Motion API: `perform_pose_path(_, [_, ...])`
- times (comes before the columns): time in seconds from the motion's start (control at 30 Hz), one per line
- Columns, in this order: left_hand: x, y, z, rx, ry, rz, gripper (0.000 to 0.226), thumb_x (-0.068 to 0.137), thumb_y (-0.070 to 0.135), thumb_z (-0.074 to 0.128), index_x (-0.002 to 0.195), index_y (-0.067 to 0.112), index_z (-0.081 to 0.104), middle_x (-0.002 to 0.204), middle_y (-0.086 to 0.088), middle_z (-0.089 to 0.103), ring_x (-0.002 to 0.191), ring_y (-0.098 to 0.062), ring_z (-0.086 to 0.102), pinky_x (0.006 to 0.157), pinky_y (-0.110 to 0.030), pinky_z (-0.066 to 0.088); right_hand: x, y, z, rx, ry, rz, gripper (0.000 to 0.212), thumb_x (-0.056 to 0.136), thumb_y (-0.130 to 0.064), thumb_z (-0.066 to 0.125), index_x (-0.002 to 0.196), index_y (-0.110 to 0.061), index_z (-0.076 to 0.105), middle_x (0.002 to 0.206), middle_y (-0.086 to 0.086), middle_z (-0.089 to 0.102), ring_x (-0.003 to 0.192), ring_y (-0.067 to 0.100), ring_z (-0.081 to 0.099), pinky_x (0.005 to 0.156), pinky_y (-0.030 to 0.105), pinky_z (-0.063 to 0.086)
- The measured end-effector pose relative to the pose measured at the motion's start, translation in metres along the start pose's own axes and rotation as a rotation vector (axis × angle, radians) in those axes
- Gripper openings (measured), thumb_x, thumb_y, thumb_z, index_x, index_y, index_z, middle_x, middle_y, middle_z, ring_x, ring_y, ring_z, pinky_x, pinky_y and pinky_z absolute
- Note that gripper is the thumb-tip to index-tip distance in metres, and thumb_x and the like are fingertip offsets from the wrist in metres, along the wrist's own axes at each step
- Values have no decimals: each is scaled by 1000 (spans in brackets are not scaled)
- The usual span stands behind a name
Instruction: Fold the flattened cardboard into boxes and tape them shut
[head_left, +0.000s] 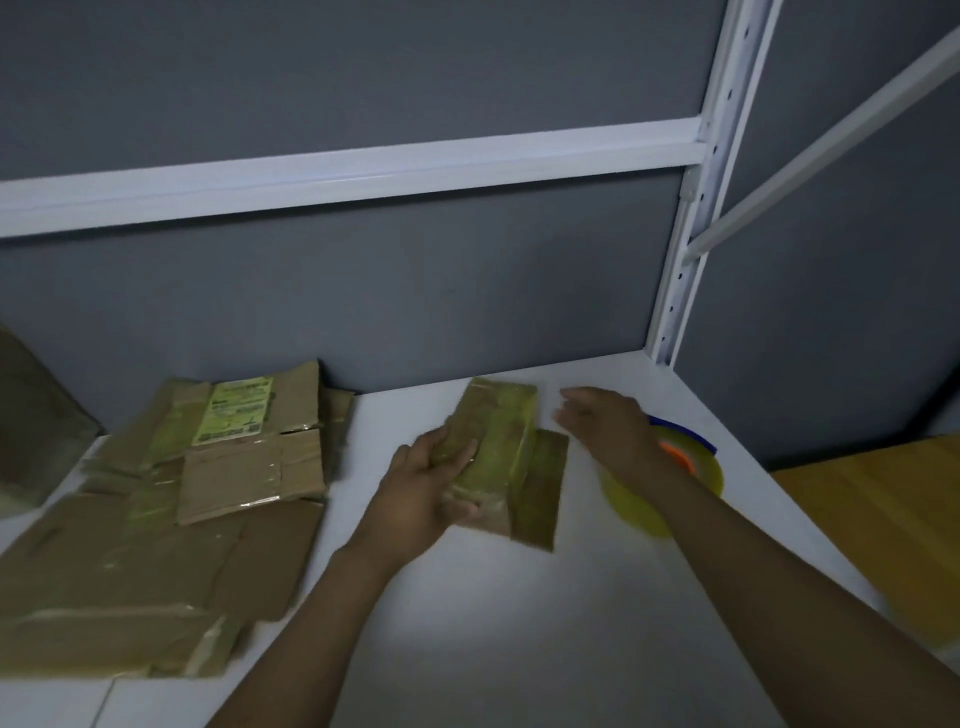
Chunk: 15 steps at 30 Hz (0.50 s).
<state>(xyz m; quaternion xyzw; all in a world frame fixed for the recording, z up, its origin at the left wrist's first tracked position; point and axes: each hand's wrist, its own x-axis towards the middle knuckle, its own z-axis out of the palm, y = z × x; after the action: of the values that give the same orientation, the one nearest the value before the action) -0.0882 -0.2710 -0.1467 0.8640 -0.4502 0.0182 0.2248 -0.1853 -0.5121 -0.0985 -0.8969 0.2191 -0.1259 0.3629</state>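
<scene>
A pile of flattened cardboard (156, 519) lies at the near left edge of the white shelf (467, 623). In the middle, the left hand (431, 488) grips a small taped box (498, 441) with curled fingers. The right hand (608, 426) is loose and empty, and it hovers over a tape roll (701, 467) near the right edge.

Two bare arms reaching forward, left grip (431, 483) fingers and thumb curled round a small box (501, 441), right grip (605, 423) near it on the right, fingers loose, holding nothing, blurry.
</scene>
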Motion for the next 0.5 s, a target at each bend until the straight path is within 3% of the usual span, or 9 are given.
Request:
perform_pose_path(0.07, [9, 22, 9, -167, 48, -117, 73, 78, 49, 73, 141, 48, 37, 151, -5, 30, 133, -28, 33, 110, -27, 26, -9, 33, -23, -121, 95, 18, 51, 93, -37, 59, 139, -20, 48, 137, 3, 54, 122, 21, 51, 101, 29, 38])
perform_pose_path(0.1, [15, 29, 13, -289, 99, -168, 71, 75, 41, 78, 134, 53, 41, 147, -6, 37, 132, -29, 38, 111, -33, 32, -12, 51, -35, -227, 71, 52, 59, 91, -39, 61, 144, -22, 42, 140, 4, 50, 125, 22, 49, 102, 31, 37])
perform_pose_path(0.13, [19, 33, 17, -350, 158, -195, 75, 74, 33, 82, 131, 57, 40, 144, -4, 39, 131, -28, 40, 110, -36, 36, -14, 68, -43, -322, 3, 94, 64, 90, -39, 61, 147, -21, 36, 143, 5, 47, 127, 24, 47, 104, 33, 37])
perform_pose_path(0.2, [26, 37, 26, -258, 184, -224, 89, 73, 27, 83, 141, 49, 30, 142, 1, 36, 128, -27, 41, 105, -32, 38, -13, 96, -51, -404, -106, 132, 61, 93, -36, 56, 147, -19, 33, 140, 7, 48, 124, 25, 49, 103, 34, 39])
perform_pose_path(0.27, [31, 45, 31, -4, 205, -228, 111, 63, 39, 87, 148, 34, 16, 144, -10, 37, 119, -35, 46, 96, -41, 44, -11, 109, -52, -440, -42, 95, 45, 94, -29, 55, 136, -15, 48, 129, 9, 58, 114, 24, 55, 95, 31, 43])
perform_pose_path(0.33, [33, 61, 35, 259, 246, -220, 121, 55, 67, 79, 149, 16, 24, 144, -23, 40, 114, -42, 48, 88, -50, 45, -10, 112, -53, -452, 1, 51, 31, 88, -27, 58, 115, -12, 60, 112, 8, 63, 102, 24, 59, 80, 27, 44])
perform_pose_path(0.37, [32, 74, 35, 301, 297, -193, 115, 61, 75, 68, 149, 12, 29, 145, -23, 39, 118, -41, 45, 90, -52, 43, -12, 112, -54, -425, 14, 23, 29, 85, -31, 59, 106, -11, 61, 102, 7, 62, 95, 23, 60, 73, 27, 41])
perform_pose_path(0.43, [34, 108, 36, 162, 324, -139, 98, 75, 80, 46, 147, 14, 35, 145, -14, 43, 124, -31, 45, 98, -49, 44, -18, 104, -57, -275, 99, -52, 27, 80, -33, 66, 98, -12, 60, 89, 1, 56, 82, 19, 56, 62, 23, 36])
perform_pose_path(0.5, [38, 144, 34, -245, 273, -160, 76, 79, 76, 48, 137, 28, 44, 130, 2, 57, 114, -14, 55, 94, -40, 51, -27, 89, -60, -90, 227, -140, 25, 78, -29, 73, 93, -16, 58, 83, -2, 54, 73, 14, 54, 57, 18, 36])
